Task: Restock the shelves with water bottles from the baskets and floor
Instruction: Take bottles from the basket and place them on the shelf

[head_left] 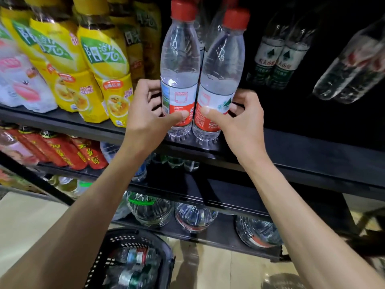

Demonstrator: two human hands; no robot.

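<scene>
Where the view is nearest, at the bottom edge, a black plastic basket (123,239) with a perforated wall stands on the pale tiled floor (31,222), and several small water bottles (133,261) lie on their sides inside it, rather blurred. Just beyond the basket, large clear plastic jugs (193,215) stand in a row on the lowest black shelf board (218,234). Two bare forearms reach from the near corners up to a higher shelf. The left hand (145,113) grasps the left clear plastic water bottle (180,65), which has a red cap and a red and white label: the thumb lies across the red part of the label and the fingers are curled round the far left side. The right hand (235,119) grasps the right clear plastic water bottle (220,69) of the same kind, thumb on the front of the label, fingers curled round its right side. Both bottles stand upright at the near edge of the black upper shelf (302,147) and touch each other along their sides. Left of them on the same shelf are rows of tall bottles in yellow wrappers (102,65), and further left white and pink bottles (23,86). One shelf lower, on the left, stand bottles with red labels (87,155). Far back on the right, in the dark, two clear bottles with green and white labels (277,57) stand side by side. At the right edge there are blurred clear bottles (352,69); I cannot tell how they are placed.
</scene>
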